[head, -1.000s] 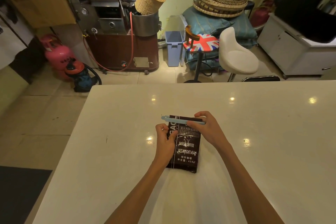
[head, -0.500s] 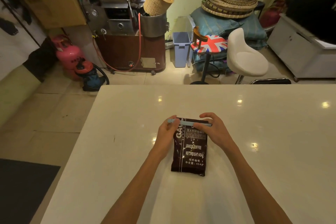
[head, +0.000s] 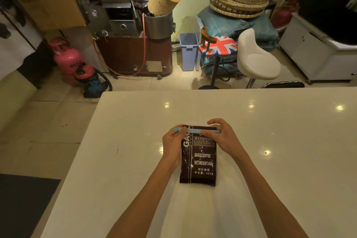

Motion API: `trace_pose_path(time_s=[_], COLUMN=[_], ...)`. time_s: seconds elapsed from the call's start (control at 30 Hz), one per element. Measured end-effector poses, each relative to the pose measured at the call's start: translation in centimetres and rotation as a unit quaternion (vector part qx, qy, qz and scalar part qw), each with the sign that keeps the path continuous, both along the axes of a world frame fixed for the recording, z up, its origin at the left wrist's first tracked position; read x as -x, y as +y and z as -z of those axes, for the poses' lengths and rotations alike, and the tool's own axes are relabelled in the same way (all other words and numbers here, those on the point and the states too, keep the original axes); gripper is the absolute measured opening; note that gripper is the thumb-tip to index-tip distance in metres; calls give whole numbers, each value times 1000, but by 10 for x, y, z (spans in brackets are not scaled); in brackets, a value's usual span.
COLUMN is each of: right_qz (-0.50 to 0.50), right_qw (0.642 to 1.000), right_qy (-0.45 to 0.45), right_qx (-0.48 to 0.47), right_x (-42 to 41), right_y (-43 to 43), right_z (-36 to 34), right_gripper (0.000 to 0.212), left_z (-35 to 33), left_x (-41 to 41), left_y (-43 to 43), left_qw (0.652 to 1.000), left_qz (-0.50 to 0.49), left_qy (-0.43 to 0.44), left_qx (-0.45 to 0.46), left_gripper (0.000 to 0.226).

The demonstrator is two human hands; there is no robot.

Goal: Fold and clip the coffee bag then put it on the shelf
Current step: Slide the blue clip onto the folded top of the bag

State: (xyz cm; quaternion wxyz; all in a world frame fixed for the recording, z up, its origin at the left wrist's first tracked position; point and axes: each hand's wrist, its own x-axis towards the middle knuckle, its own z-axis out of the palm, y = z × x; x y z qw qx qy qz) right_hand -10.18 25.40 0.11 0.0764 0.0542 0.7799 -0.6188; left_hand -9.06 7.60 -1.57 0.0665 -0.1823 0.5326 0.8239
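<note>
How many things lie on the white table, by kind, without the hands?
Coffee bag: 1
Blue clip: 1, across the bag's top, with the left hand and right hand at its ends
Total: 2

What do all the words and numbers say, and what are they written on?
"GAO", running sideways up the left edge of the coffee bag, partly behind the left hand.
"BAKED.COFFEE", on the bag's front.
"NET.WEIGHT:454g", below that.
"454g" again on the bottom line, after Chinese characters.
The other Chinese lines and the grey patch of small print under the blue clip are too small to read.
The roasting machine shows no readable label.
</note>
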Motion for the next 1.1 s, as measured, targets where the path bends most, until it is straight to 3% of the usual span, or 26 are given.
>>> trace_pose_path(time_s=[0.53,0.63,0.7,0.83,0.97,1.1], right_qz=[28,74,113,95,84,150], right_qw=[1000,996,989,980,988,988], right_qy=[-7,-6,-2,-38,-50,24], right_qx=[9,54,97,170,123,14], right_x=[-1,-1,-2,-18,-37,-35], right_y=[-2,-5,-9,-25,-37,-36], right_z=[4,0,-1,6,19,21], right_gripper=[44,49,48,41,33,33], left_z=[5,9,11,10,8,3], left_x=[0,-6,-11,-8,-3,-9], left_y=[5,6,10,16,17,23], left_qw=[999,994,988,987,982,983], left_qz=[2,77,108,36,8,11], left_qy=[10,31,29,44,50,40], left_qx=[53,78,104,152,180,179], left_gripper=[16,31,28,17,22,27])
